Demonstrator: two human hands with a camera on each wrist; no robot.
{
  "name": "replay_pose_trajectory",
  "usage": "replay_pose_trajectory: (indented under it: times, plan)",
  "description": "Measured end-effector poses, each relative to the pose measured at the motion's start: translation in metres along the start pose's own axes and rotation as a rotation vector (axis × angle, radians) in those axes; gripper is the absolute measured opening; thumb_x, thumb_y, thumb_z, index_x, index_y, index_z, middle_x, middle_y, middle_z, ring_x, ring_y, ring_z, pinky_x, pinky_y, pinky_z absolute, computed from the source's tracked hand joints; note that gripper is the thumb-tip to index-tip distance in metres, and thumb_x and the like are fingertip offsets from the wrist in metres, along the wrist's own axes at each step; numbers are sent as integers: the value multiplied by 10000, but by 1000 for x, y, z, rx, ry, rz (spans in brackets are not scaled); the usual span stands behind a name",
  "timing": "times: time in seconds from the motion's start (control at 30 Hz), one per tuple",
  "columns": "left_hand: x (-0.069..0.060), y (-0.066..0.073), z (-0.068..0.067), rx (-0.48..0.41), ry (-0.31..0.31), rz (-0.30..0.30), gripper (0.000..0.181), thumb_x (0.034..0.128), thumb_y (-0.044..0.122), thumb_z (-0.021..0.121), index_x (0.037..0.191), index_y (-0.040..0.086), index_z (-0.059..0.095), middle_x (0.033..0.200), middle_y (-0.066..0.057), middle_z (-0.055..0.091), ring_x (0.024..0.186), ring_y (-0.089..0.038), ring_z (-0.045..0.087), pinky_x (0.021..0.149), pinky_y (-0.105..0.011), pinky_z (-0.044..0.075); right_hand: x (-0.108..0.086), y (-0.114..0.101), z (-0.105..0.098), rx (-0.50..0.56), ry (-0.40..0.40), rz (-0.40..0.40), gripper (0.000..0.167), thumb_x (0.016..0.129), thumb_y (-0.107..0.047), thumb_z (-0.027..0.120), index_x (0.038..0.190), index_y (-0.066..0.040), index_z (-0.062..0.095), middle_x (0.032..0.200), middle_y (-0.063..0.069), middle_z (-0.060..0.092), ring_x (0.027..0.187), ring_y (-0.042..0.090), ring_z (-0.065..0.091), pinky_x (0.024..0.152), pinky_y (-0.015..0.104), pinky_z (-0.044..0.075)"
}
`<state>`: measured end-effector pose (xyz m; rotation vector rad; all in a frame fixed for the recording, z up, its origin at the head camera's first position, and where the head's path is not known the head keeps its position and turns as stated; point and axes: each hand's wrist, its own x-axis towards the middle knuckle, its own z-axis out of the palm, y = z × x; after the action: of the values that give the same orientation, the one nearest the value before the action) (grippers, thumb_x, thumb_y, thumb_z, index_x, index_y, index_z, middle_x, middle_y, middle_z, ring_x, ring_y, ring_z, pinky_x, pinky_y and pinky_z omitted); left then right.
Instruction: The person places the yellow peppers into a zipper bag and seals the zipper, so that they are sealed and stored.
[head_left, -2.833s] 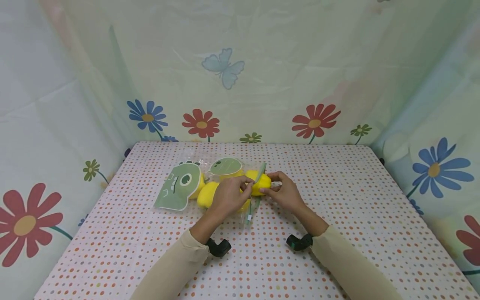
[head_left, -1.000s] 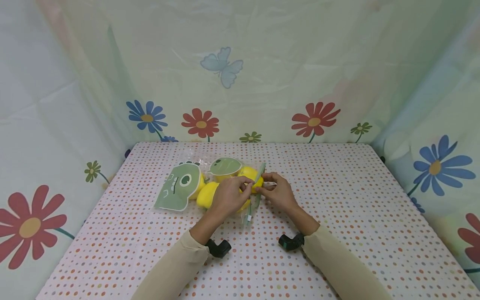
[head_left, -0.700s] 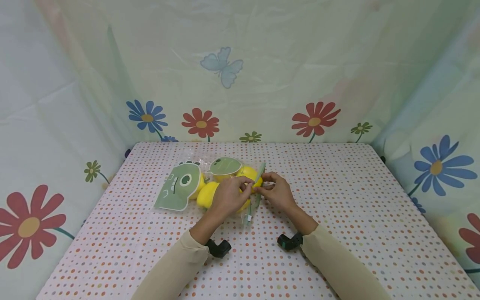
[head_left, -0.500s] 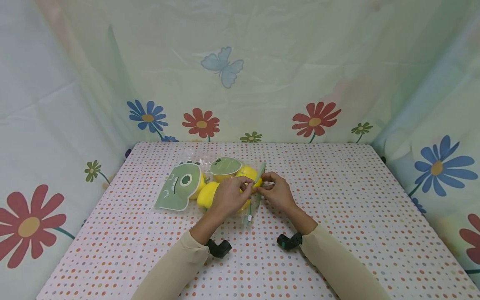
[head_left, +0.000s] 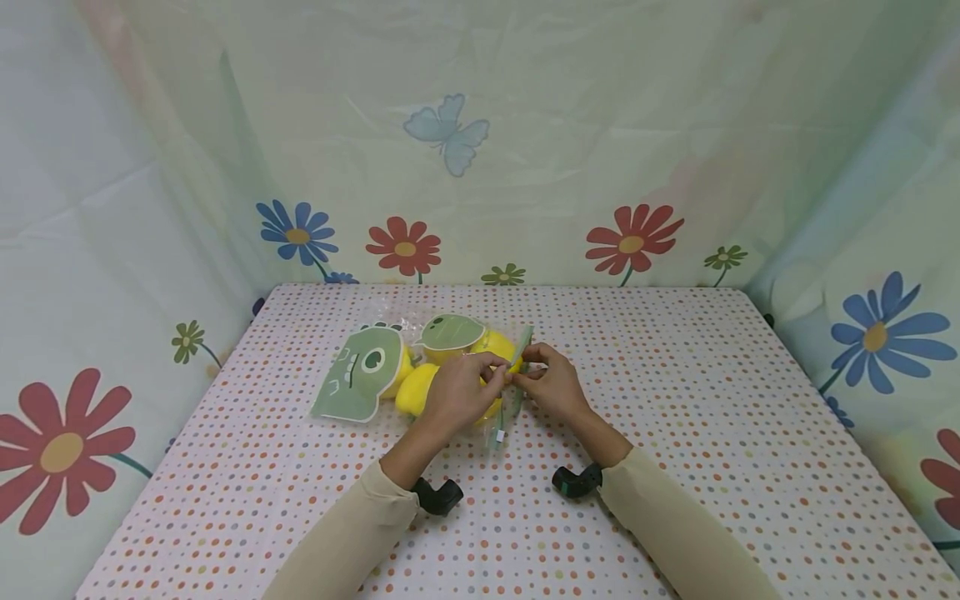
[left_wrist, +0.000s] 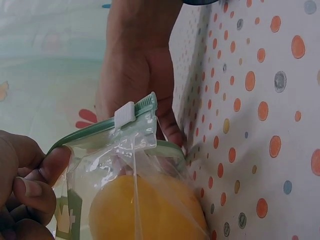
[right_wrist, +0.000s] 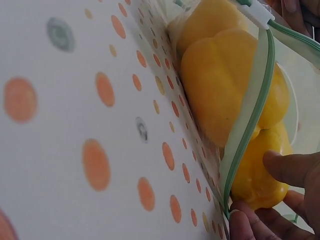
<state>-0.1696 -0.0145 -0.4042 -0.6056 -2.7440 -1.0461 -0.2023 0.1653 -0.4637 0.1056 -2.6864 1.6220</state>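
Note:
A clear zip bag [head_left: 352,379] printed with a green dinosaur lies on its side on the table. Several yellow bell peppers are in it. My left hand [head_left: 459,390] pinches the bag's mouth by its green zip edge [left_wrist: 85,134]. With thumb and fingers, my right hand [head_left: 558,385] grips one yellow bell pepper [right_wrist: 257,175] at the mouth; most of that pepper is inside. In the left wrist view, a white slider [left_wrist: 125,115] sits near one end of the zip. The left fingertips partly hide the mouth in the head view.
The bag rests on a dotted white tablecloth [head_left: 675,400]. A flowered curtain [head_left: 540,167] stands behind the table and on both sides. Black wrist devices [head_left: 438,497] sit at both cuffs.
My right hand has moved left, pushing the yellow bell pepper farther through the bag's mouth. In the last half second the motion is slight. My left hand has stayed in place.

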Motion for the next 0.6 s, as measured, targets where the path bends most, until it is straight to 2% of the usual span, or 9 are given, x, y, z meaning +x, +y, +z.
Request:
replay_pose_trajectory:
  times: [0.2, 0.37, 0.47, 0.6]
  plan:
    - [0, 0, -1, 8, -5, -2, 253, 965, 264, 596, 1116, 121, 742, 749, 40, 720, 479, -38, 485, 435, -194, 380, -2, -2, -1, -20, 2, 22, 537, 869, -210, 753, 1325, -56, 515, 1349, 166, 560, 1049, 319, 684, 693, 303, 589]
    - [0, 1, -1, 18, -10, -6, 264, 972, 276, 593, 1135, 127, 737, 710, 65, 697, 461, -39, 475, 433, -197, 381, -7, -3, -3, -53, 29, 46, 542, 902, -251, 705, 1379, -106, 493, 1329, 143, 583, 1060, 324, 664, 728, 312, 581]
    - [-1, 1, -2, 26, -4, -5, 258, 972, 279, 597, 1134, 133, 736, 708, 70, 692, 460, -35, 468, 433, -195, 377, -11, -3, -6, -59, 33, 40, 485, 927, -268, 669, 1361, -118, 515, 1288, 145, 603, 1002, 312, 665, 720, 319, 568]
    - [0, 2, -3, 27, 7, -3, 253, 974, 281, 596, 1131, 141, 736, 716, 64, 698, 439, -39, 446, 417, -194, 354, -17, -1, -8, -36, -4, 30, 411, 958, -258, 632, 1319, -81, 546, 1209, 165, 617, 885, 257, 696, 680, 313, 562]
